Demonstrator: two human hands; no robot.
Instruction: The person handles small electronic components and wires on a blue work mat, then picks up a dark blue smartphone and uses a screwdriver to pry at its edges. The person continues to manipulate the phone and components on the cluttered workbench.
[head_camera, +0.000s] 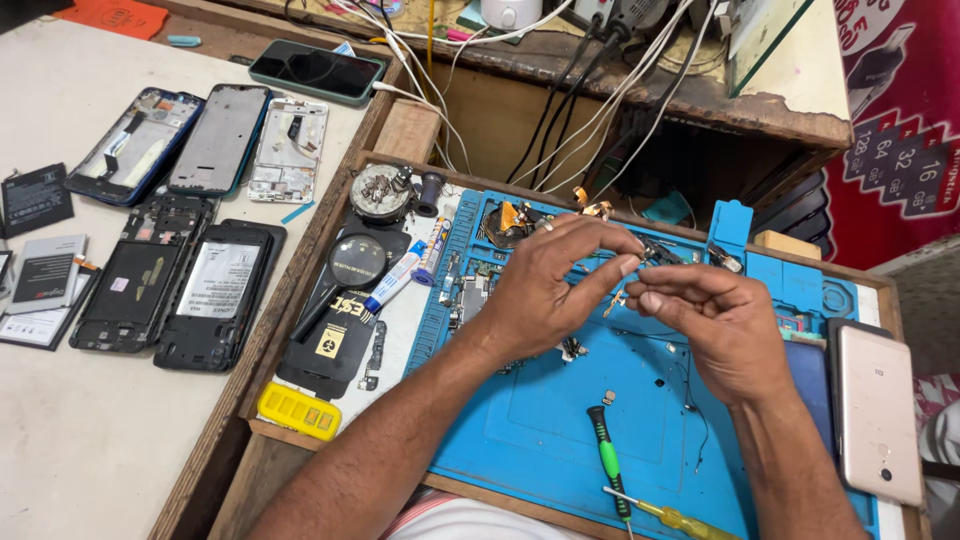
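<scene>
Head view looks down on a small dark metal part (655, 252), pinched between the fingertips of both hands above a blue repair mat (560, 420). The part is too small and too covered to tell its exact shape. The left hand (550, 285) has its fingers curled in, thumb and forefinger closed on the part's near end; a ring sits on one finger. The right hand (715, 325) meets it from the other side, fingers bent and closed on the same piece, so the part sits right between the two hands, raised off the mat.

The mat is soft-looking rubber with moulded trays along its far edge, and it lies in a shallow wooden tray on the worktop (60, 440). Below the hands, toward the person, lie a green-handled screwdriver (607, 470) and a yellow-handled screwdriver (680, 518). Just right of the right hand a gold phone (878, 410) lies back up. Left of the left hand sit a black magnifying glass (350, 270), a white-and-blue tube (392, 282) and a yellow plastic box (298, 411). Farther left, on the pale worktop, lie opened phone frames (180, 285) and loose batteries. Beyond the hands, white and black cables (600, 90) hang over a rough wooden shelf.
</scene>
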